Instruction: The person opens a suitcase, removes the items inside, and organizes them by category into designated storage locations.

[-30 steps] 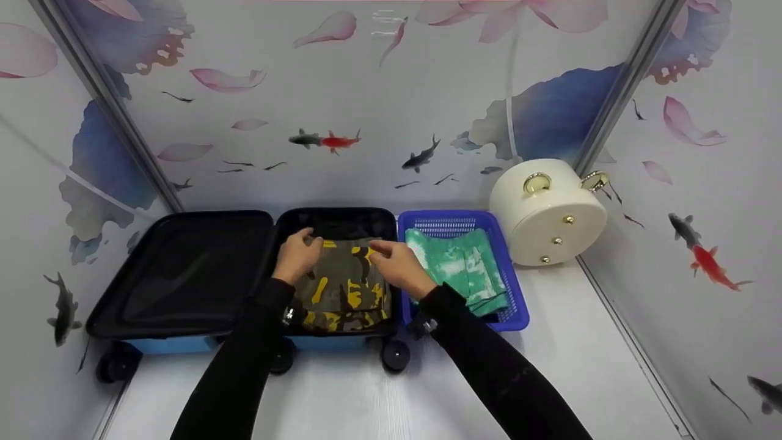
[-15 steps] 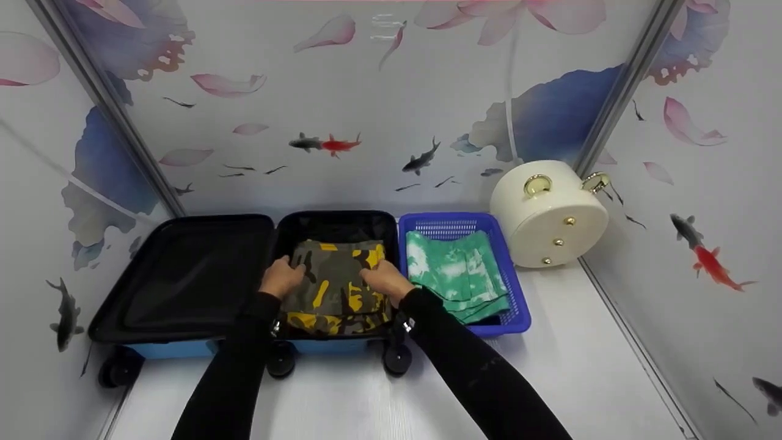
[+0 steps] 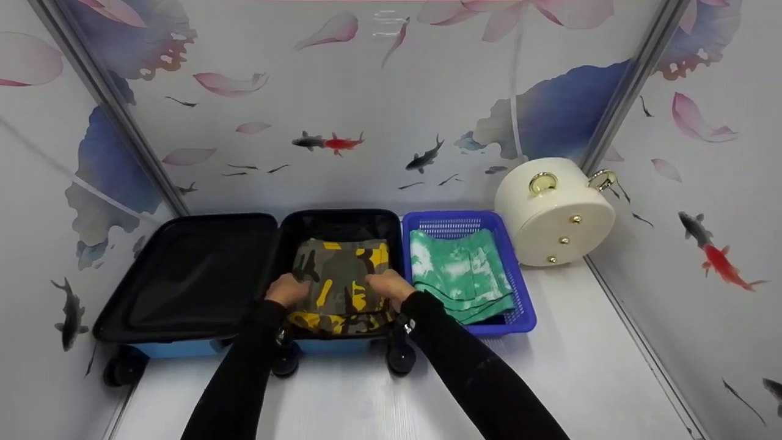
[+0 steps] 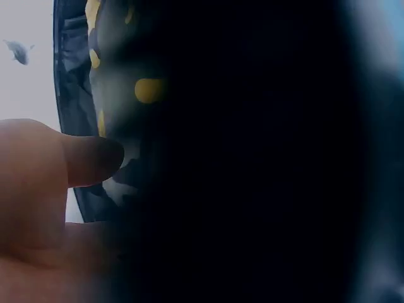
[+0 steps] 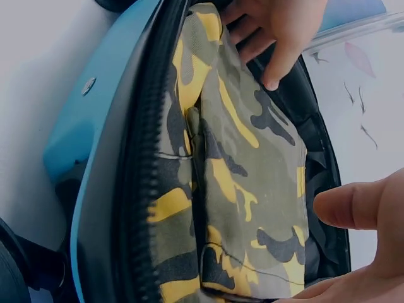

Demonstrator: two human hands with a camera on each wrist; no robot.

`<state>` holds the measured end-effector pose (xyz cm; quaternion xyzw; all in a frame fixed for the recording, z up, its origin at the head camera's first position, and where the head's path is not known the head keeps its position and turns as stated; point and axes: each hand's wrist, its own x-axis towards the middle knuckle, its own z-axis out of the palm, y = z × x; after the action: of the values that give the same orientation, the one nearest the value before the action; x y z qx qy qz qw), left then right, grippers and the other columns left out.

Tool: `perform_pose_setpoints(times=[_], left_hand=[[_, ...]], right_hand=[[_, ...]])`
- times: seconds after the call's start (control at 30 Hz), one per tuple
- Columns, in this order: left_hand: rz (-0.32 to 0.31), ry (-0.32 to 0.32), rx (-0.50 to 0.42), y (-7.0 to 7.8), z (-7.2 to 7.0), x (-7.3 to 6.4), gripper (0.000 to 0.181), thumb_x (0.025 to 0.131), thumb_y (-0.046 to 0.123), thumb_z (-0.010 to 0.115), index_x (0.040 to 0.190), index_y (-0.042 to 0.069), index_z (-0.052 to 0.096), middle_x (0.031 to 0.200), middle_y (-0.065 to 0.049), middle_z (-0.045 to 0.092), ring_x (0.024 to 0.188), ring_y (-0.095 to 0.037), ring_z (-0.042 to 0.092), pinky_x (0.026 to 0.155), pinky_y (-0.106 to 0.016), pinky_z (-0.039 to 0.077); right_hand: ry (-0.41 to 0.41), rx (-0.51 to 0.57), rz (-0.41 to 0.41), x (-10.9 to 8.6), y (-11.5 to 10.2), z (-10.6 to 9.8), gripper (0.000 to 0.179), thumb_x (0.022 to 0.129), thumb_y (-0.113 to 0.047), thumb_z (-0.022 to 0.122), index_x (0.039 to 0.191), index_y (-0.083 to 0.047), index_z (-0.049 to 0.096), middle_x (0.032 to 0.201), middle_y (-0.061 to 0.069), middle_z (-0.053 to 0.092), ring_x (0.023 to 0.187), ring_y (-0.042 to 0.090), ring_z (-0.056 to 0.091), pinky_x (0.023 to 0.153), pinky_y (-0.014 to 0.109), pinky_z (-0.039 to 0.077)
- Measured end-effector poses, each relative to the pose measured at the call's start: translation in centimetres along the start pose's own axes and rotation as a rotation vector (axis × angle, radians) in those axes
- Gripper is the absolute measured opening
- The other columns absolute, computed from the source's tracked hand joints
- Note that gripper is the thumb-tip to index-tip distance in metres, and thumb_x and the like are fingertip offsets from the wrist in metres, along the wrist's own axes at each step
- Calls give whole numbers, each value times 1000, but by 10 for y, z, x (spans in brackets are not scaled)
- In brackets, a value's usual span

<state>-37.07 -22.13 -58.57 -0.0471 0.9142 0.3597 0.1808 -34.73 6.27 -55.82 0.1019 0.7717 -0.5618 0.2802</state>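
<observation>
A folded camouflage garment (image 3: 342, 275) in grey-green, black and yellow lies in the right half of the spread suitcase (image 3: 342, 216). At its left side is my left hand (image 3: 288, 289), its fingers reaching down beside the cloth, thumb towards the top. My right hand (image 3: 390, 286) lies against the opposite side in the same way. In the right wrist view, the right thumb (image 5: 347, 205) stands out straight, apart from the fingers, by the fabric. Up at the far end there, the left hand (image 5: 284, 31) has its fingers along the garment's edge. Darkness covers most of the left wrist view.
The suitcase's other half, a black-lined shell (image 3: 189, 281), lies flat at the left. To the right stands a blue plastic basket (image 3: 524, 305) with a folded green-and-white cloth (image 3: 464, 269). Beyond it a round cream case (image 3: 556, 214) leans in the corner. Printed walls (image 3: 342, 91) surround the floor.
Both hands have come down from the garment's far edge towards its nearer part, along its sides. The garment lies nearly where it was.
</observation>
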Motion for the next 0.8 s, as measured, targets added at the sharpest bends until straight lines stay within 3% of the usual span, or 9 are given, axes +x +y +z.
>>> perform_pose_setpoints(times=[0.03, 0.1, 0.2, 0.3, 0.43, 0.57, 0.67, 0.7, 0.8], left_hand=[[-11, -1, -2, -6, 2, 9, 34, 106, 31, 56, 98, -1, 65, 88, -15, 60, 73, -26, 58, 68, -38, 48], [-24, -17, -5, -13, 6, 22, 33, 105, 27, 57, 77, 11, 55, 71, -4, 49, 61, -22, 51, 61, -36, 44], [-30, -13, 9, -13, 9, 29, 32, 102, 21, 56, 71, 13, 54, 66, -1, 45, 57, -19, 47, 56, -33, 41], [-47, 24, 29, 5, 7, 12, 26, 100, 13, 56, 74, 8, 56, 67, -3, 45, 57, -20, 46, 56, -33, 40], [-66, 54, 8, 19, 5, -5, 31, 98, 8, 56, 69, 12, 47, 63, -1, 37, 55, -19, 41, 55, -33, 38], [-15, 82, -50, 16, 6, 0, 15, 99, 13, 54, 96, 0, 60, 79, -10, 50, 63, -22, 47, 61, -36, 41], [33, 114, -84, 20, 8, -3, 47, 106, 20, 53, 141, -11, 55, 109, -23, 63, 74, -26, 55, 67, -38, 46], [41, 118, -90, 26, 8, -7, 53, 109, 22, 51, 149, -12, 50, 116, -26, 63, 75, -26, 56, 68, -38, 46], [68, 140, -102, 45, 8, -23, 56, 113, 22, 49, 157, -11, 45, 106, -21, 63, 68, -22, 52, 63, -37, 44]], right_hand=[[3, 5, -8, 0, 0, -1, 73, 114, -29, 53, 173, 3, 23, 173, 23, 36, 154, 39, 42, 129, 47, 32], [12, 11, -32, 2, 1, -2, 74, 112, -26, 54, 173, 1, 22, 172, 22, 37, 150, 37, 44, 125, 45, 33], [31, 18, -57, 2, 1, -3, 82, 111, -23, 56, 177, -3, 12, 177, 21, 32, 154, 36, 43, 130, 48, 35], [50, 27, -74, 2, 3, -2, 82, 110, -20, 56, 177, -2, 11, 177, 24, 30, 150, 38, 44, 120, 47, 38], [52, 24, -49, 3, 6, 0, 79, 109, -19, 57, 175, 1, 18, 172, 25, 34, 141, 37, 45, 106, 47, 35], [14, -13, -23, 3, 7, -1, 78, 112, -26, 58, 175, -1, 20, 181, 23, 25, 161, 43, 38, 130, 53, 36], [-19, -44, -40, 3, 8, -2, 83, 113, -32, 60, 177, -5, 16, 184, 22, 21, 169, 45, 26, 136, 61, 29], [-27, -48, -53, 3, 8, -2, 84, 112, -32, 61, 177, -6, 15, 184, 22, 21, 170, 45, 25, 136, 61, 28], [-50, -45, -78, 3, 10, -4, 88, 111, -28, 63, 178, -9, 11, 186, 19, 16, 171, 43, 21, 137, 61, 26]])
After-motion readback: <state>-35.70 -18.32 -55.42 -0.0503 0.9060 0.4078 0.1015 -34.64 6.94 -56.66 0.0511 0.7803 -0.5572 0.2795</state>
